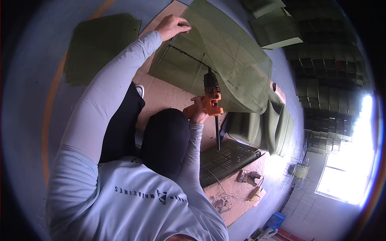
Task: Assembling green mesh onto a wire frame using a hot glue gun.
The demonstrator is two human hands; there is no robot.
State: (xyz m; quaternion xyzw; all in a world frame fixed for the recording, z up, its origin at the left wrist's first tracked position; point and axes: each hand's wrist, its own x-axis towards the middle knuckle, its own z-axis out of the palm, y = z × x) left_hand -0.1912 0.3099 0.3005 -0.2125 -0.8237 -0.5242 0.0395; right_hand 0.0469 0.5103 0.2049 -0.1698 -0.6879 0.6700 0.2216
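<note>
My right hand [197, 113] grips an orange glue gun [212, 105], its nozzle end crusted with dark glue. A black glue stick [218, 132] pokes out of its back. The tip rests at the end of a dark glue line [187, 54] on a green panel [169, 68]. Over that panel a thin, see-through green sheet [237, 52] is folded back in a curve. My left hand [173, 26] is closed in a pinch at the sheet's far left edge.
Brown cardboard [167, 94] lies under the work. Another green panel [102, 48] is on the floor at left. A dark slotted panel [229, 160], a stained block [248, 176] and a thin cord [225, 189] are at lower right. Many green stacked pieces [329, 88] stand at right.
</note>
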